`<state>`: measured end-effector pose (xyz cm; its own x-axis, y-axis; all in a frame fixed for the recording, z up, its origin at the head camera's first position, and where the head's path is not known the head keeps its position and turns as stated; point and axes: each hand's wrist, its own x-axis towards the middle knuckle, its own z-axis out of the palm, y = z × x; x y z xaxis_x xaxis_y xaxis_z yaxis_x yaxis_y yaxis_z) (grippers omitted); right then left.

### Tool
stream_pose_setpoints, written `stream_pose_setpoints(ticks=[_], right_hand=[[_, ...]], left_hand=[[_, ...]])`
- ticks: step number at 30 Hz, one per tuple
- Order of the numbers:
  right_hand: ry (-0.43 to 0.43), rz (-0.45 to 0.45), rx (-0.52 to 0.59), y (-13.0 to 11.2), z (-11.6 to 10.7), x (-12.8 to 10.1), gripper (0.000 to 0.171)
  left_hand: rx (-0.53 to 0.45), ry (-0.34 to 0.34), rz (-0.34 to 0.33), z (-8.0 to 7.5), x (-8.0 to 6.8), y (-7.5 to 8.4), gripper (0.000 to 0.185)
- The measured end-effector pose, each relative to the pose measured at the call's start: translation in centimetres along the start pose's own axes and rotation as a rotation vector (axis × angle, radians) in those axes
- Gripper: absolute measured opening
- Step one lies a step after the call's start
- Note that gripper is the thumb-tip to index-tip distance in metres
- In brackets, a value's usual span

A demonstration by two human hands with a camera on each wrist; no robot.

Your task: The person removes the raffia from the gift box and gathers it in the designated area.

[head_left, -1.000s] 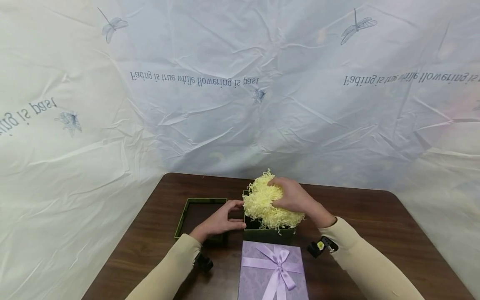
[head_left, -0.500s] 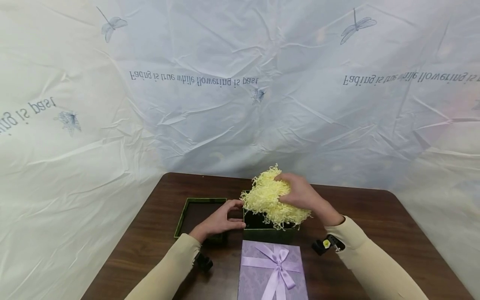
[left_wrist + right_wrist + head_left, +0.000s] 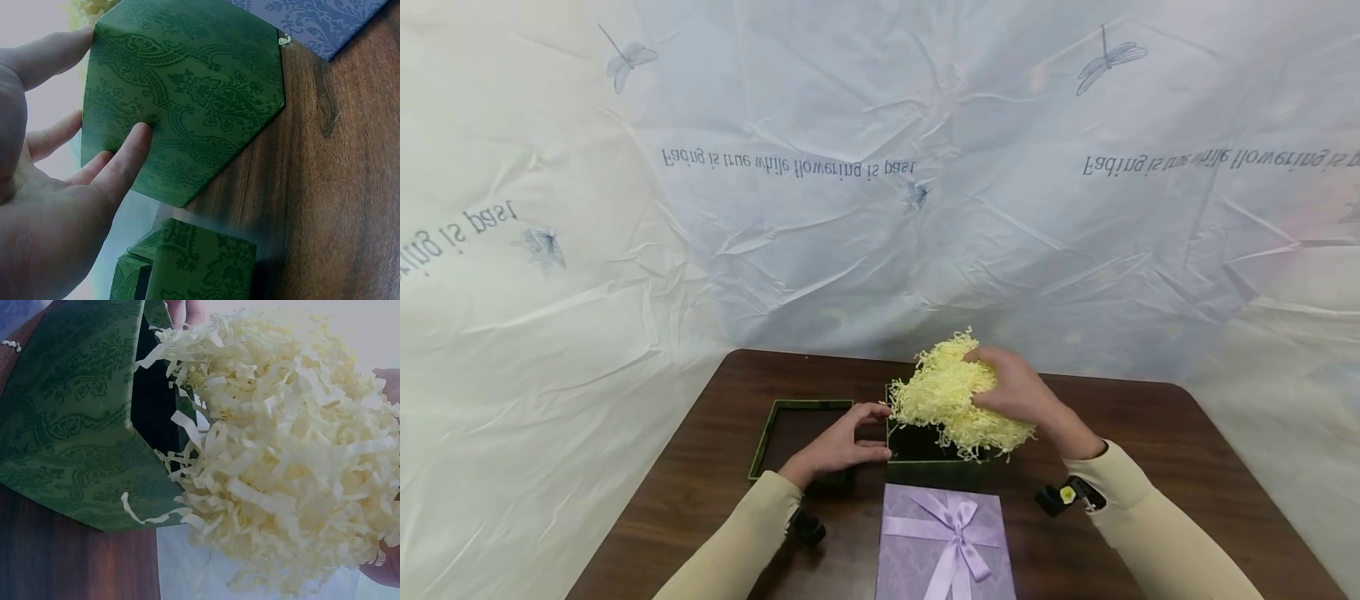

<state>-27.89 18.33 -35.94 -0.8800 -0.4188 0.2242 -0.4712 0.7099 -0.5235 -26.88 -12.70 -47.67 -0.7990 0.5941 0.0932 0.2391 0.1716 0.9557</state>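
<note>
Just left of the right grip (image 3: pixel 1017 392), and held by it, hangs a loose wad of pale-yellow crinkle-cut shredded paper (image 3: pixel 943 396). Fingers hold one side only; such springy stuff probably needs no hard squeeze. Below the wad: dark-green damask-patterned box (image 3: pixel 936 473), partly covered, black interior showing; so placed, it would likely catch stray strands. Left grip (image 3: pixel 835 443) spread, fingertips touching the box's left side, not wrapped round it; presumably bracing a light box. Left of that grip, shallow green lid (image 3: pixel 814 404), hollow side up, seemingly parked aside. Nearer the person than both grips: lavender gift box (image 3: pixel 904 567), satin bow (image 3: pixel 958 533) uppermost, on the tabletop (image 3: pixel 1150 425).
</note>
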Motion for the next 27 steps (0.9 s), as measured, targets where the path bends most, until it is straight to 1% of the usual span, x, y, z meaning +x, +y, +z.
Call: stream_pose_setpoints(ticks=[9,15,22,27], right_hand=[[0.034,0.054,0.015,0.8,-1.0,-1.0,0.068],[0.061,0.077,0.025,1.4,-1.7,-1.7,0.071],[0.073,0.099,0.058,2.2,-2.1,-2.2,0.072],[0.082,0.116,0.047,2.9,-2.4,-2.8,0.073]], left_hand=[[-0.009,-0.017,-0.024,-0.1,-0.3,0.2,0.063],[-0.006,-0.024,-0.027,-0.2,-0.3,0.2,0.065],[-0.005,-0.027,-0.023,-0.2,-0.2,0.0,0.066],[-0.007,-0.025,-0.020,-0.2,-0.2,0.0,0.066]])
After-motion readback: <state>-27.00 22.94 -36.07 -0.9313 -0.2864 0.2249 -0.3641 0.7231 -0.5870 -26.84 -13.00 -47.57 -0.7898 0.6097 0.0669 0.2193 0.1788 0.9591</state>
